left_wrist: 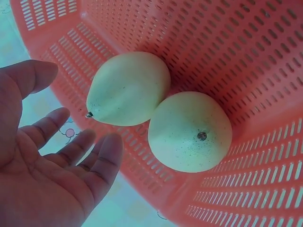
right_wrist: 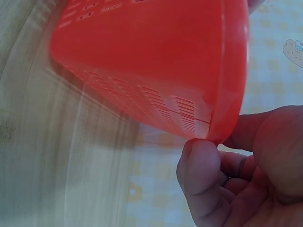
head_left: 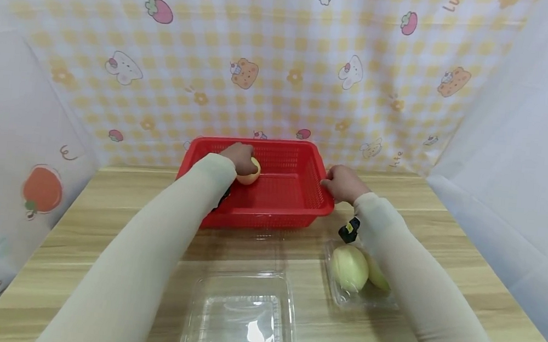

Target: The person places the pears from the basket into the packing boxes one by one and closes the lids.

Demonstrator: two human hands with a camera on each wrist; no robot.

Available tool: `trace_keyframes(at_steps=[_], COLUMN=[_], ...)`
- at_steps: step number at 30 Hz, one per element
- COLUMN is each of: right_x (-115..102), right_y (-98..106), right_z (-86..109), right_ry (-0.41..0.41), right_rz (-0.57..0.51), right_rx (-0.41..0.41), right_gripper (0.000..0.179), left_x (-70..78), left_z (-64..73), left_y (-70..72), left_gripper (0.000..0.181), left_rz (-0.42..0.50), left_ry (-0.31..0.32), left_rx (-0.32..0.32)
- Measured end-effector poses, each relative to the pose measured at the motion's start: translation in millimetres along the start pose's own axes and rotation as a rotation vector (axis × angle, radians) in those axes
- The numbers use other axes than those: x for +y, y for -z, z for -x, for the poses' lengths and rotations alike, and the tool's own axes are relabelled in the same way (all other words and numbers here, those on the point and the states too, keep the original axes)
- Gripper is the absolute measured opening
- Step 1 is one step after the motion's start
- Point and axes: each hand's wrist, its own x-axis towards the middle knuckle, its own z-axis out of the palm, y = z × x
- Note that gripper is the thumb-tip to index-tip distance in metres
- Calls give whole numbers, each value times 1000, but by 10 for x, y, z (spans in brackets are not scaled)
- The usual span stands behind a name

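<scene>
A red slotted plastic basket stands at the back of the table. My left hand reaches into its left part, over a pale round melon. In the left wrist view two melons lie side by side in the basket, one stem-left and one stem-up. There the left hand has its fingers spread and loosely bent, beside the fruit with a gap between. My right hand pinches the rim at the basket's right end; the right wrist view shows its thumb and fingers at the rim's corner.
In front of the basket lies an open clear plastic container with its lid folded back. To the right, partly behind the right forearm, a clear box holds two pale melons. A checked cloth hangs behind the table.
</scene>
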Motion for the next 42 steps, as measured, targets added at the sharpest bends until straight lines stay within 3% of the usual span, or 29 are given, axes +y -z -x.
trace_keyframes(at_steps=[15, 22, 28, 38, 42], right_x=[1, -5, -13, -7, 3], right_y=[18, 18, 18, 7, 6], right_z=[31, 27, 23, 12, 16], right_ry=[1, -13, -16, -8, -12], right_rz=[2, -13, -6, -2, -19], right_rx=[3, -4, 2, 5, 1], right_gripper=[22, 22, 22, 22, 21], left_x=[44, -42, -52, -36, -25], left_z=[-229, -270, -285, -221, -195], left_y=[-68, -133, -158, -145, -147], left_gripper=[70, 90, 78, 80, 83], left_rz=[19, 75, 14, 54, 32], left_ry=[-5, 121, 58, 91, 72], left_rx=[14, -58, -35, -67, -97])
